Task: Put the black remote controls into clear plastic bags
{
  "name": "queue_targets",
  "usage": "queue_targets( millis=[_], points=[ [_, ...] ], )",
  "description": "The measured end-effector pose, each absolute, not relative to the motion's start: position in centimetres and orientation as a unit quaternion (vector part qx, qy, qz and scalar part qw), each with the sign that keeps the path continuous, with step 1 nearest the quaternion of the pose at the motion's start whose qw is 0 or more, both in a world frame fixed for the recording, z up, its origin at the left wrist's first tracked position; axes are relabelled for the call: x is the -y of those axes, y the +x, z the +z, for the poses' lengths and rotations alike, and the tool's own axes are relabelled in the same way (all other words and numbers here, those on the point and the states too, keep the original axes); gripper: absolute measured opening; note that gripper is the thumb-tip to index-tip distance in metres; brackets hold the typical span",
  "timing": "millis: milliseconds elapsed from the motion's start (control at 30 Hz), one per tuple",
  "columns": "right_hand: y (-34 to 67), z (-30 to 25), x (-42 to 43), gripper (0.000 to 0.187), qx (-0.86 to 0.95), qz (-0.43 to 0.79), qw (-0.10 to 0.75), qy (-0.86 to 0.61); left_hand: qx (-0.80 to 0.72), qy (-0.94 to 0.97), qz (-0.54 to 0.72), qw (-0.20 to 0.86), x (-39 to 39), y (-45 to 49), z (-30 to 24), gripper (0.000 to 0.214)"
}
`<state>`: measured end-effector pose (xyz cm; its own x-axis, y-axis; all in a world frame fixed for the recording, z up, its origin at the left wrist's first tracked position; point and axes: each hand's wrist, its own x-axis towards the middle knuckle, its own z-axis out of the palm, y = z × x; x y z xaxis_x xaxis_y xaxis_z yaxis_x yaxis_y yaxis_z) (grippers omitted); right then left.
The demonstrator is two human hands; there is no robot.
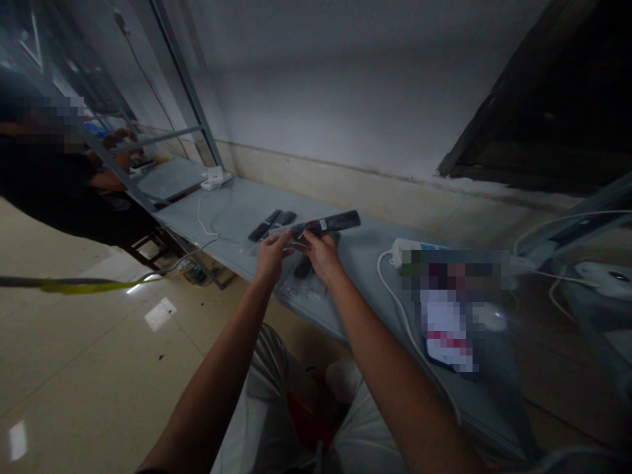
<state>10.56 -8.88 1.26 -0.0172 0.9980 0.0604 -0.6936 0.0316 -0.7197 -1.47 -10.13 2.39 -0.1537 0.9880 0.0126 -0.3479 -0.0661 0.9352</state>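
Note:
A long dark packet with a small white label, in what looks like clear plastic, is held level above the table. My left hand pinches the clear plastic at its left end. My right hand has its fingers closed around the packet's near side, close to the label. Beyond my left hand lie two similar dark packets side by side on the table. Clear plastic bags lie beneath my hands, partly hidden by them, with something dark among them.
A grey table runs along the wall. To the right are a white power strip, its cable and a blurred-out object. A white socket block stands at the far left. Another person sits beyond the metal frame.

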Motion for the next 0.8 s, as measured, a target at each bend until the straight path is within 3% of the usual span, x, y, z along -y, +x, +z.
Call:
queue_targets(
  millis=[267, 500, 800],
  points=[
    [10.9, 1.4, 8.6, 0.011, 0.288, 0.659, 0.638, -0.275, -0.445, 0.406, 0.604, 0.522, 10.5, -2.3, 2.7, 0.029],
    [11.2, 1.8, 8.9, 0.013, 0.243, 0.682, 0.635, -0.27, -0.479, 0.331, 0.684, 0.439, 10.1, -3.6, 3.2, 0.027],
    [11.5, 2.3, 9.3, 0.012, 0.243, 0.687, 0.626, -0.277, -0.545, 0.444, 0.673, 0.232, 9.2, -5.2, 4.7, 0.035]
  ],
)
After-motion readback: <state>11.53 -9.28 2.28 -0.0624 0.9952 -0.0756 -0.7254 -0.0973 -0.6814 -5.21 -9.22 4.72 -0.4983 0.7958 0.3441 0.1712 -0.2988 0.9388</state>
